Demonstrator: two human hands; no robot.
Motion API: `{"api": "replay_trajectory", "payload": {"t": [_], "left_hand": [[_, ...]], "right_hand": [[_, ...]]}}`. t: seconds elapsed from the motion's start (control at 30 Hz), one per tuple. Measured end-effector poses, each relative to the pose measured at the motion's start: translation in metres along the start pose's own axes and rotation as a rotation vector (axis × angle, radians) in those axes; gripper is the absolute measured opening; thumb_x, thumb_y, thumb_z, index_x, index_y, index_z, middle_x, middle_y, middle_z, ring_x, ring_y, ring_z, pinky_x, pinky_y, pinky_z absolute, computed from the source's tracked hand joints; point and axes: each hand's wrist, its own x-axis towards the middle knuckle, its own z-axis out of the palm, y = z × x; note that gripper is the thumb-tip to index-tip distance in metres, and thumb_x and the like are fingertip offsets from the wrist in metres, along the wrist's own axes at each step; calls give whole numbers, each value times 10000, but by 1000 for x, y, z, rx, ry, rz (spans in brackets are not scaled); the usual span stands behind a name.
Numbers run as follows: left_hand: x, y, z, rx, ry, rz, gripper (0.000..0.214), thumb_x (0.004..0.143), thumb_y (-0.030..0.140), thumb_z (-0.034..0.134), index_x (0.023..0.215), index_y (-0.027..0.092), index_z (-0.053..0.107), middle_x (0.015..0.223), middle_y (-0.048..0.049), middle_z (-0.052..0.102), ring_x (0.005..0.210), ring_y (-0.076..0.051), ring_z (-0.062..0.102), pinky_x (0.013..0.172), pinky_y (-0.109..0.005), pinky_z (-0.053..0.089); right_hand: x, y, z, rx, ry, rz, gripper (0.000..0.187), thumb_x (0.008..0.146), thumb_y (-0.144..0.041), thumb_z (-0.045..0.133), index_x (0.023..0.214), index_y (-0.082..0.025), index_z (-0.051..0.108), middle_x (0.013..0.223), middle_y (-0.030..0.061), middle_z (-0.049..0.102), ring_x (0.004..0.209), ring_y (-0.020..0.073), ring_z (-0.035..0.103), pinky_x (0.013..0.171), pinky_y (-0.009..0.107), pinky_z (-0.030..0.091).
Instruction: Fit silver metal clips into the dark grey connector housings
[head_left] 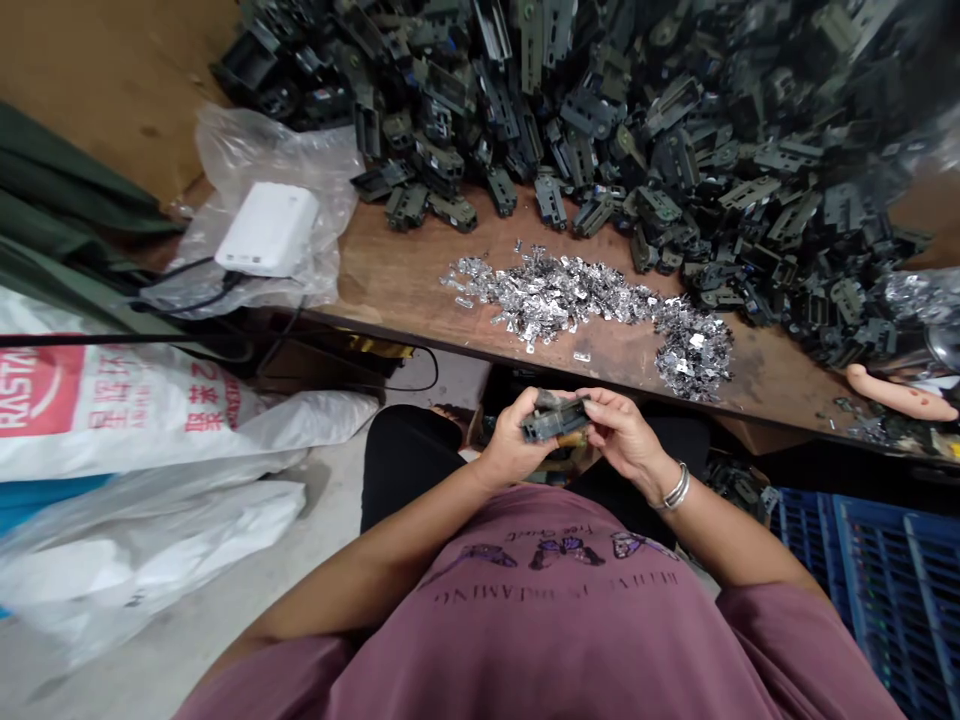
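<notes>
Both my hands meet over my lap, just below the table's front edge. My left hand is wrapped round a dark grey plastic part. My right hand, with metal bangles on the wrist, pinches the same part from the right side. A loose heap of small shiny metal clips lies on the wooden table straight ahead of my hands. Behind it rises a large pile of several dark plastic parts.
A white box sits on a clear plastic bag at the table's left end, with black cables running off it. White sacks lie on the floor at left. A blue crate stands at lower right. Another person's finger shows at the right edge.
</notes>
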Motion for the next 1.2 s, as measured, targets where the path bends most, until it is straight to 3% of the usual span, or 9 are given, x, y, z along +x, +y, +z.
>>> {"api": "replay_trajectory", "payload": {"t": [0.17, 0.33, 0.47, 0.53, 0.63, 0.77, 0.93, 1.07, 1.2], "left_hand": [[-6, 4, -12, -266, -232, -236, 648, 604, 460, 857, 1126, 168, 608, 1110, -119, 675, 993, -238, 658, 873, -350, 517], [-8, 10, -5, -411, -102, -570, 521, 693, 443, 790, 1093, 183, 578, 842, -34, 654, 628, -135, 635, 520, -224, 472], [-4, 13, 0, -552, 6, -630, 361, 705, 330, 746, 995, 164, 611, 794, -33, 640, 601, -114, 588, 477, -209, 464], [0, 14, 1, -598, 49, -633, 301, 697, 283, 729, 940, 153, 610, 794, -46, 643, 635, -123, 600, 482, -207, 471], [5, 16, 3, -589, 87, -615, 247, 677, 252, 708, 862, 159, 573, 812, -56, 647, 683, -146, 628, 470, -204, 457], [8, 18, 6, -471, 122, -551, 317, 661, 261, 669, 952, 189, 565, 777, -9, 620, 617, -129, 581, 478, -211, 426], [9, 17, 7, -370, 50, -373, 393, 599, 169, 614, 992, 178, 599, 882, -3, 621, 815, -143, 573, 721, -246, 453], [7, 17, 8, -240, 33, -283, 299, 629, 193, 623, 920, 180, 556, 884, 0, 595, 872, -156, 550, 814, -279, 434], [4, 18, 8, -77, 46, -206, 269, 653, 186, 622, 905, 187, 525, 890, -3, 591, 882, -162, 545, 835, -290, 437]], "right_hand": [[-5, 2, -11, -221, -110, -78, 469, 748, -458, 751, 1125, -223, 602, 709, -50, 547, 477, 59, 414, 391, 169, 292], [-2, -11, -9, -855, -330, -377, 308, 955, -415, 509, 1157, -211, 620, 816, 3, 646, 654, 115, 583, 600, 238, 475], [29, -37, -10, -1383, -99, -659, 262, 984, -327, 471, 1070, -185, 674, 934, 81, 686, 844, 193, 635, 783, 315, 486], [48, -47, -13, -1649, 38, -664, 236, 965, -282, 495, 1011, -160, 691, 952, 126, 672, 870, 232, 630, 783, 333, 471], [65, -53, -15, -1862, 70, -582, 207, 936, -224, 505, 890, -141, 689, 928, 156, 660, 843, 253, 623, 754, 340, 455], [54, -44, -11, -1560, 57, -710, 167, 888, -209, 539, 747, -178, 624, 757, 76, 641, 717, 196, 595, 700, 307, 453], [21, -17, 7, -946, 12, -771, 63, 840, -256, 639, 799, -210, 632, 707, 6, 644, 590, 138, 572, 570, 269, 470], [10, 0, 16, -902, -19, -864, 69, 873, -254, 628, 885, -243, 695, 861, 43, 711, 788, 183, 661, 736, 346, 548], [10, 7, 18, -872, 39, -879, 84, 879, -268, 643, 890, -257, 725, 874, 47, 728, 809, 193, 682, 755, 365, 574]]}}
